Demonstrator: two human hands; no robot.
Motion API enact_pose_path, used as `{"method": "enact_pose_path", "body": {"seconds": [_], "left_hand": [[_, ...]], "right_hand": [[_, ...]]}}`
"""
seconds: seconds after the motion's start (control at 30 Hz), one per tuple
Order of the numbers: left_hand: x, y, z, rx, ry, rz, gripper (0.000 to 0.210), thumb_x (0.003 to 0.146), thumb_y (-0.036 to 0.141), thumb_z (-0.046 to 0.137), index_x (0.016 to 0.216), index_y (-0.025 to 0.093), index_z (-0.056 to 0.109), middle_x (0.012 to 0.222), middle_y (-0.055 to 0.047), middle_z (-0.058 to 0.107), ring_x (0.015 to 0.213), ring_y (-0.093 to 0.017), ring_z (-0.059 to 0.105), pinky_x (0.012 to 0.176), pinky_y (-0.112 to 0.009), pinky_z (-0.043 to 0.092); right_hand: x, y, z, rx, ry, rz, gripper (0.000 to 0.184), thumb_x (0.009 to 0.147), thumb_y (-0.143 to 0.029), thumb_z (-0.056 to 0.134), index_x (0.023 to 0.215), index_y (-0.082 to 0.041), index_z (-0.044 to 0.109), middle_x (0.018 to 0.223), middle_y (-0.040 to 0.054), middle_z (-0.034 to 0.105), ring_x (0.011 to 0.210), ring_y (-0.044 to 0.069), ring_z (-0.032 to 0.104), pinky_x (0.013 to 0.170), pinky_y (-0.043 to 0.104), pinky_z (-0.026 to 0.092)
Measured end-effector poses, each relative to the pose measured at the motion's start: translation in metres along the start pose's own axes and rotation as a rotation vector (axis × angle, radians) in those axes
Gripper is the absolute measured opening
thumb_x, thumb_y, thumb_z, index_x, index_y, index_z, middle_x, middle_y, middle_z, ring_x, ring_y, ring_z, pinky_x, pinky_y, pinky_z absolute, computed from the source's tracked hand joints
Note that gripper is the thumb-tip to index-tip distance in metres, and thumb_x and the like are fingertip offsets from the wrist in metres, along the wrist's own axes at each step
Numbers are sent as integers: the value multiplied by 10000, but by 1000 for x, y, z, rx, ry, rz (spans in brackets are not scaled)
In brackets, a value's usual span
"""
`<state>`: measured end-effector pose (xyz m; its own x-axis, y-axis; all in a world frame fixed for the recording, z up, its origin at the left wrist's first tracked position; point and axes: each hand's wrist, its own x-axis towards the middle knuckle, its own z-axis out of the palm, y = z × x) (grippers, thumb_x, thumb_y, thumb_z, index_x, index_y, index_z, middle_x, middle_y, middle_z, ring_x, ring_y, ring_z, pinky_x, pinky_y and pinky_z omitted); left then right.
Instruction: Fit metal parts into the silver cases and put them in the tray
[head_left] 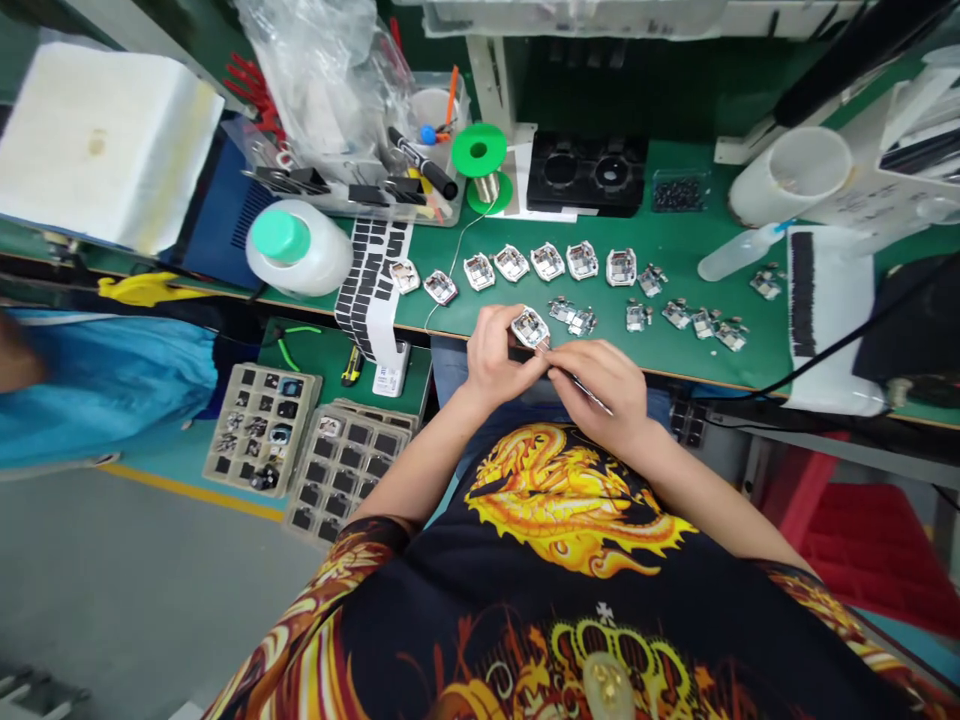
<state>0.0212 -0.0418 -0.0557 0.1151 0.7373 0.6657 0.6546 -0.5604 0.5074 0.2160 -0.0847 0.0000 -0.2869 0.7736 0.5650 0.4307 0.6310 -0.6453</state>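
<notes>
Between the thumb and fingers of my left hand is a watch case, its open side up so that the small electronic parts inside show. My right hand grips a thin metal tool that looks like tweezers; the tip meets the lower edge of the case. Beyond my hands a row of similar watch cases lies on the green bench mat. Small circuit boards lie just right of the held case, and several more boards sit farther right.
A solder wire spool, a white bottle with a green cap and a sheet of black stickers stand at the left. Parts trays are low on the left, near a person in a blue sleeve. A black cable crosses the right.
</notes>
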Motion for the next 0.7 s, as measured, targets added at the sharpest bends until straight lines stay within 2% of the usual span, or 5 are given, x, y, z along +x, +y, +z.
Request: {"method": "enact_pose_path", "body": {"seconds": [0.33,0.57,0.7], "left_hand": [[-2,-5,2,38,-56,4,515,952,409,739,1362,174,534,1119,-113,712,1000,-235,702,824,-366,586],[0,-3,6,97,-44,27,449,998,377,709,1362,160,561,1138,-132,723,1060,-246,720,869,-382,606],[1,-3,10,100,-97,-62,447,993,390,712,1353,154,588,1145,-145,722,1089,-269,720,916,-420,599]], "right_hand": [[0,6,-3,-43,-90,-36,258,1055,-162,661,1299,-216,727,1162,98,815,1032,239,776,900,420,637],[4,8,-5,-256,-156,-96,211,1083,-197,628,1258,-203,745,1171,99,816,1018,244,742,880,406,604],[3,9,-2,-351,-137,-105,201,1087,-186,618,1236,-200,753,1169,90,823,1018,234,735,875,396,583]]}}
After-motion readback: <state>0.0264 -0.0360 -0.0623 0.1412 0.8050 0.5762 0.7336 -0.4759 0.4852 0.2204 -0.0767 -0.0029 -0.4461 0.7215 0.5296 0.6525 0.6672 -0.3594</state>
